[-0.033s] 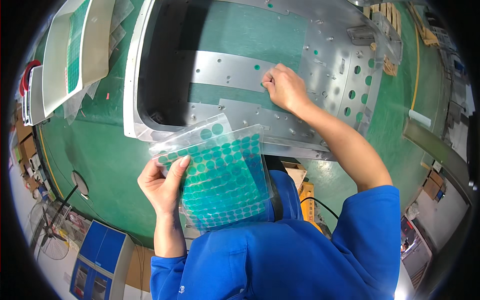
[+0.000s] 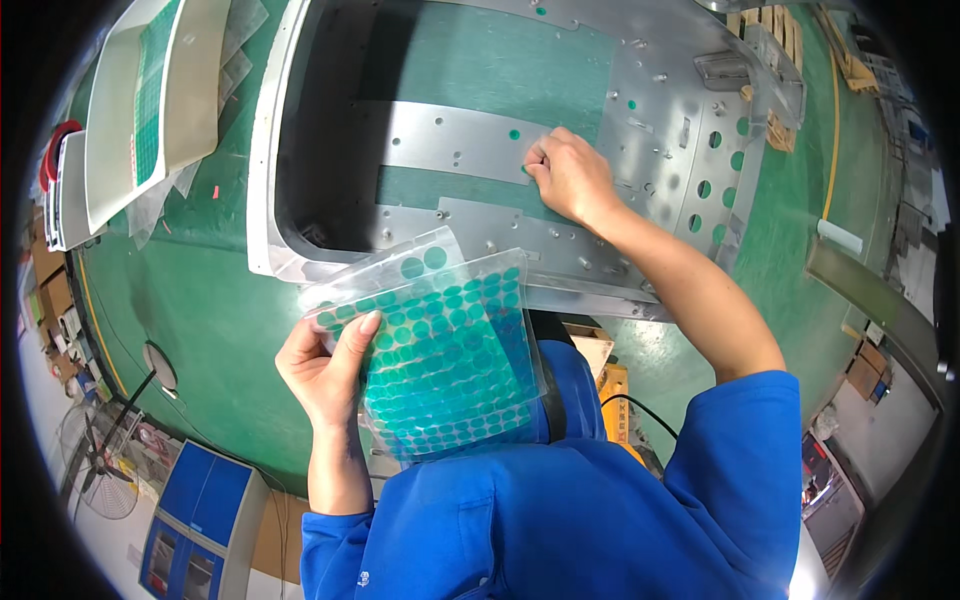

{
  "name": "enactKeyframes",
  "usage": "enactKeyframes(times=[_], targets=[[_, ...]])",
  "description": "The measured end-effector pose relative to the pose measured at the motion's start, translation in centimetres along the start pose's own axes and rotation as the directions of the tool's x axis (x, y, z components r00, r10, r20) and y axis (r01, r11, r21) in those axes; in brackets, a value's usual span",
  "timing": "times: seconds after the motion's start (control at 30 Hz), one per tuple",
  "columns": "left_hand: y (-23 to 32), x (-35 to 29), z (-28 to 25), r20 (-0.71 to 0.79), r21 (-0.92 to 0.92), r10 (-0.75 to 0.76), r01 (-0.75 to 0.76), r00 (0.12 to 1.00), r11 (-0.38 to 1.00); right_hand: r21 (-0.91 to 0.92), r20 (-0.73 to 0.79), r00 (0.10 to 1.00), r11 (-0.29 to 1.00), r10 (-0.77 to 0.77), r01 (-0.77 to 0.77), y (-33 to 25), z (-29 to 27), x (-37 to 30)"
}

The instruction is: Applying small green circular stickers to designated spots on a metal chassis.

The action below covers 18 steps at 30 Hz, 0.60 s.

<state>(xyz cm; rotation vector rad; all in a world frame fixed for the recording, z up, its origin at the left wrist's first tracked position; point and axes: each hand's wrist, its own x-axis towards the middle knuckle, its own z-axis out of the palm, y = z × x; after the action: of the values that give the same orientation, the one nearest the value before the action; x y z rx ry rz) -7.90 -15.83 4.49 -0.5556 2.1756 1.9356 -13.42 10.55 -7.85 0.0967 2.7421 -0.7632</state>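
Pinched between thumb and fingers, several clear sheets of green round stickers [image 2: 440, 360] fan out from my left hand [image 2: 325, 365]. They overlap in front of my body, with the near edge of a large grey metal frame [image 2: 570, 240] just beyond. My right hand [image 2: 575, 178] reaches over that frame, its thumb and fingers closed together at the right part of a flat metal crossbar [image 2: 430, 140]. A small green round sticker [image 2: 525, 169] shows at those fingertips, partly hidden by them. Left of it on the crossbar is another green dot [image 2: 514, 134].
Holes and small studs dot the frame, with a row of larger round holes [image 2: 704, 188] at its right. White curved panels [image 2: 190, 90] stand at the upper left. A fan [image 2: 108, 480] and a blue cabinet [image 2: 185, 530] are lower left; a wooden pallet [image 2: 780, 30] is upper right.
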Motion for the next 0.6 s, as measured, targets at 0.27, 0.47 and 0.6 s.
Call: enactKeyframes(times=[0.27, 0.47, 0.6], targets=[[-0.1, -0.2, 0.2, -0.004, -0.015, -0.002, 0.002, 1.000, 1.000, 0.100, -0.036, 0.999, 0.995, 0.008, -0.004, 0.2, -0.1, -0.1], [-0.2, -0.4, 0.1, -0.013, 0.000, -0.005, 0.005, 1.000, 1.000, 0.312, 0.016, 0.997, 0.947, 0.071, -0.073, 1.1, -0.2, 0.7], [-0.2, -0.6, -0.4, -0.031, 0.012, -0.006, 0.006, 1.000, 1.000, 0.162, 0.097, 0.982, 0.971, 0.162, -0.176, 0.2, -1.4, 2.1]])
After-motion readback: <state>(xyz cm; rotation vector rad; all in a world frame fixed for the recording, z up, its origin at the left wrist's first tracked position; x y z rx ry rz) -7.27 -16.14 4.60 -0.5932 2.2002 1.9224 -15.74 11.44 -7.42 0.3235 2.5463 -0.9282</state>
